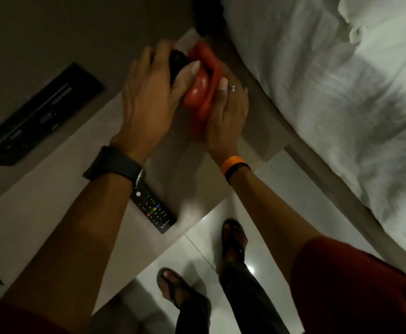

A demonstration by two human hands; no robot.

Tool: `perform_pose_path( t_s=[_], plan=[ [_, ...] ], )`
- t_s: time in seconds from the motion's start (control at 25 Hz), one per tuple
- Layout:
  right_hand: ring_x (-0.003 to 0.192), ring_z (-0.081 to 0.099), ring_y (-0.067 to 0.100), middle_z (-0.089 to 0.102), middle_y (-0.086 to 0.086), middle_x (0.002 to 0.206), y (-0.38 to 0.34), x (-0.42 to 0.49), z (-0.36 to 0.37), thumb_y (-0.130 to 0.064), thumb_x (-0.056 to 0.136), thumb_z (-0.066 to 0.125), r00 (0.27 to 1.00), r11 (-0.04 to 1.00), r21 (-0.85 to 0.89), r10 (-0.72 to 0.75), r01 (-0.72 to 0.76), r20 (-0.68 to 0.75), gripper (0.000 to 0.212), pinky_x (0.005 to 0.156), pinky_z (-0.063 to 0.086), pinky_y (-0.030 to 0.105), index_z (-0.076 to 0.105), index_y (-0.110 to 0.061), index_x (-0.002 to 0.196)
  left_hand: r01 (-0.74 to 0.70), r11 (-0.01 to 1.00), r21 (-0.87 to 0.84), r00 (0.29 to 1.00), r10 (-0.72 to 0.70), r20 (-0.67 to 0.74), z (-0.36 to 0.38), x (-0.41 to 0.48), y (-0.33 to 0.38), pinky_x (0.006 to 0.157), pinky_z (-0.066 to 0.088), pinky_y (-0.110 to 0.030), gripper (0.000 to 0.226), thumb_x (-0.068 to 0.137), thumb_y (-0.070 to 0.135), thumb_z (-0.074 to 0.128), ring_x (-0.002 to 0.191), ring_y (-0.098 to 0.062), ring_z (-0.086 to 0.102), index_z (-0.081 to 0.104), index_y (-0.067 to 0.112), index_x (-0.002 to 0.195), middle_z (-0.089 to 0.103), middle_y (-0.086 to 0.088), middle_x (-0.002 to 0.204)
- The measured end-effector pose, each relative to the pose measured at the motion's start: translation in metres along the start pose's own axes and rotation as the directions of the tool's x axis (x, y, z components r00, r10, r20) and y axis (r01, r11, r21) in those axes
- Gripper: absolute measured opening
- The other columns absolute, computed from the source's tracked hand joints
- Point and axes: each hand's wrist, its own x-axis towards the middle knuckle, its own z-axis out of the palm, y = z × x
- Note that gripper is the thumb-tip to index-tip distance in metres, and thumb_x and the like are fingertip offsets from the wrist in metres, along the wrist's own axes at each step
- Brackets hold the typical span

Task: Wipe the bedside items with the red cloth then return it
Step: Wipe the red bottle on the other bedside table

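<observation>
My left hand (149,92) grips a small dark object (176,62) above the far end of the bedside table (52,184); most of that object is hidden by my fingers. My right hand (226,114) holds the bunched red cloth (202,85) and presses it against the dark object. A black TV remote (153,210) with coloured buttons lies flat on the table near its front edge, partly under my left wrist.
A dark switch panel (40,112) is set in the wall at the left. The bed with white sheets (341,92) runs along the right. My sandalled feet (233,239) stand on the glossy white floor tiles below the table edge.
</observation>
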Motion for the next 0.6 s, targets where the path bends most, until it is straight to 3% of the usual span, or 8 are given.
perform_pose_path(
  t_s=[0.12, 0.2, 0.28, 0.32, 0.4, 0.44, 0.52, 0.6],
  plan=[
    [0.097, 0.065, 0.021, 0.072, 0.007, 0.099, 0.0, 0.023, -0.008, -0.053, 0.097, 0.022, 0.969, 0.963, -0.101, 0.245, -0.248, -0.042, 0.059, 0.098, 0.05, 0.052, 0.067, -0.014, 0.096, 0.045, 0.997, -0.055, 0.998, -0.042, 0.046, -0.003, -0.011, -0.011, 0.098, 0.047, -0.041, 0.06, 0.1, 0.052, 0.052, 0.124, -0.034, 0.05, 0.043, 0.007, 0.14, 0.051, -0.019, 0.135],
    [0.088, 0.065, 0.023, 0.07, 0.003, 0.088, 0.001, 0.031, -0.005, -0.046, 0.097, 0.032, 0.949, 0.936, -0.17, 0.293, -0.31, -0.118, 0.043, 0.091, 0.054, 0.051, 0.065, -0.021, 0.085, 0.061, 0.993, -0.098, 0.998, -0.06, 0.023, -0.002, -0.009, -0.012, 0.099, 0.047, -0.037, 0.06, 0.1, 0.051, 0.053, 0.124, -0.032, 0.051, 0.042, 0.008, 0.14, 0.053, -0.018, 0.134],
    [0.092, 0.065, 0.017, 0.069, -0.009, 0.09, -0.024, 0.023, 0.014, -0.037, 0.1, 0.041, 0.995, 0.979, -0.201, 0.007, -0.027, -0.1, 0.025, 0.091, 0.056, 0.048, 0.065, -0.028, 0.099, 0.096, 0.981, -0.171, 0.995, -0.098, 0.001, 0.001, -0.007, -0.007, 0.091, 0.053, -0.031, 0.053, 0.102, 0.05, 0.049, 0.117, -0.026, 0.058, 0.041, 0.015, 0.141, 0.061, -0.011, 0.129],
    [0.096, 0.064, 0.013, 0.068, -0.014, 0.092, -0.036, 0.017, 0.023, -0.036, 0.102, 0.04, 0.991, 0.988, -0.12, -0.108, 0.097, -0.084, 0.023, 0.092, 0.055, 0.047, 0.063, -0.031, 0.103, 0.137, 0.961, -0.239, 0.99, -0.142, -0.005, 0.003, -0.005, -0.004, 0.084, 0.054, -0.025, 0.05, 0.103, 0.051, 0.046, 0.11, -0.022, 0.064, 0.039, 0.021, 0.143, 0.065, -0.007, 0.122],
    [0.103, 0.063, 0.013, 0.071, -0.007, 0.101, -0.044, 0.008, 0.027, -0.036, 0.104, 0.034, 0.979, 0.98, -0.005, -0.201, 0.201, -0.031, 0.031, 0.098, 0.05, 0.043, 0.063, -0.027, 0.107, 0.192, 0.937, -0.291, 0.977, -0.21, -0.031, 0.007, -0.01, 0.001, 0.075, 0.058, -0.028, 0.046, 0.105, 0.051, 0.041, 0.094, -0.019, 0.07, 0.041, 0.024, 0.142, 0.071, -0.005, 0.108],
    [0.104, 0.064, 0.018, 0.072, 0.001, 0.104, -0.036, 0.008, 0.018, -0.035, 0.104, 0.033, 0.977, 0.976, -0.053, -0.211, 0.209, -0.019, 0.036, 0.099, 0.049, 0.042, 0.066, -0.02, 0.107, 0.176, 0.954, -0.241, 0.977, -0.199, -0.074, 0.008, -0.014, 0.003, 0.074, 0.059, -0.036, 0.044, 0.105, 0.05, 0.042, 0.087, -0.02, 0.071, 0.045, 0.02, 0.137, 0.072, -0.004, 0.102],
    [0.097, 0.065, 0.029, 0.072, 0.014, 0.099, -0.006, 0.024, -0.004, -0.034, 0.103, 0.032, 1.0, 0.988, -0.152, -0.024, 0.023, -0.006, 0.044, 0.092, 0.05, 0.044, 0.067, -0.009, 0.092, 0.178, 0.964, -0.198, 0.977, -0.197, -0.08, 0.008, -0.017, -0.001, 0.075, 0.06, -0.04, 0.041, 0.104, 0.049, 0.044, 0.081, -0.017, 0.068, 0.049, 0.017, 0.128, 0.07, 0.0, 0.101],
    [0.101, 0.063, 0.035, 0.07, 0.022, 0.106, 0.018, 0.05, -0.027, -0.034, 0.105, 0.034, 0.964, 0.95, -0.208, 0.253, -0.232, 0.078, 0.043, 0.091, 0.048, 0.04, 0.063, -0.007, 0.09, 0.219, 0.927, -0.306, 0.976, -0.203, 0.083, 0.004, -0.012, -0.007, 0.093, 0.059, -0.042, 0.049, 0.101, 0.049, 0.051, 0.108, -0.018, 0.064, 0.04, 0.02, 0.139, 0.06, -0.001, 0.128]
  ],
)
